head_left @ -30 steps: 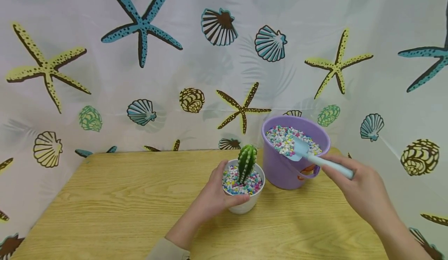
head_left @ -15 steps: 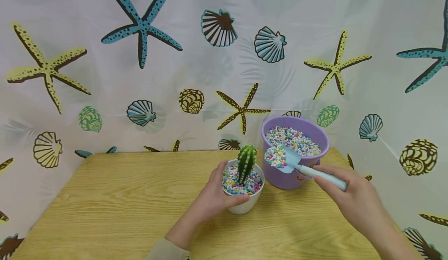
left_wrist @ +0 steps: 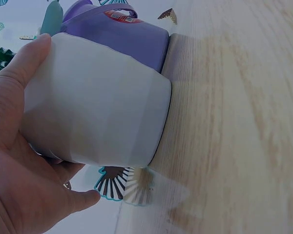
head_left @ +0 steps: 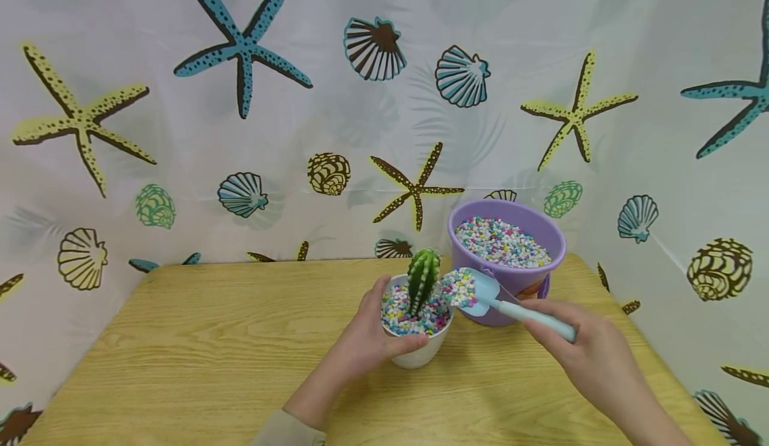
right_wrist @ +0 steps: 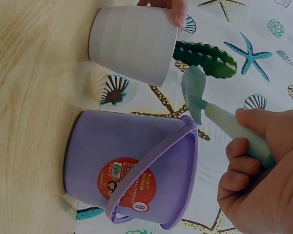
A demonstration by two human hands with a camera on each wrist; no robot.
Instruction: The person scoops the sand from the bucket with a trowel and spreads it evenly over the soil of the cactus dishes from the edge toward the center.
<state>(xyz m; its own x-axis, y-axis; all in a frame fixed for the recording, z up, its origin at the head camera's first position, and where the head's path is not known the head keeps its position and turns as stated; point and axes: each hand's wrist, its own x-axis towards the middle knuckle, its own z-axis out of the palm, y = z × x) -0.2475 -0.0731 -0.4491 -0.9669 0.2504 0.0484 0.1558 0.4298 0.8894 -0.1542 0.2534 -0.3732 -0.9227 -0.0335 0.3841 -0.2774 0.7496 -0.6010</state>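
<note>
My left hand (head_left: 366, 339) grips the rim and side of a white flowerpot (left_wrist: 97, 102), the thumb across its near side. In the pot stands a green cactus (head_left: 423, 280), surrounded by small coloured pebbles (head_left: 399, 312). My right hand (head_left: 591, 349) holds a pale blue toy shovel (head_left: 535, 318) by its handle. The shovel's blade, loaded with white, pink, yellow and blue pebbles (head_left: 459, 288), is at the pot's right rim, close to the cactus. In the right wrist view the fingers (right_wrist: 237, 170) curl round the shovel's handle.
Just behind the shovel stands a purple bucket (head_left: 480, 309) filled with similar pebbles, its handle hanging down. Both containers rest on a wooden table (head_left: 210, 352). A white curtain (head_left: 288, 105) printed with starfish and shells hangs behind and at the sides.
My right hand has brought the loaded shovel out of the bucket, leftward and down to the flowerpot's rim. The left hand and the pot have stayed in place.
</note>
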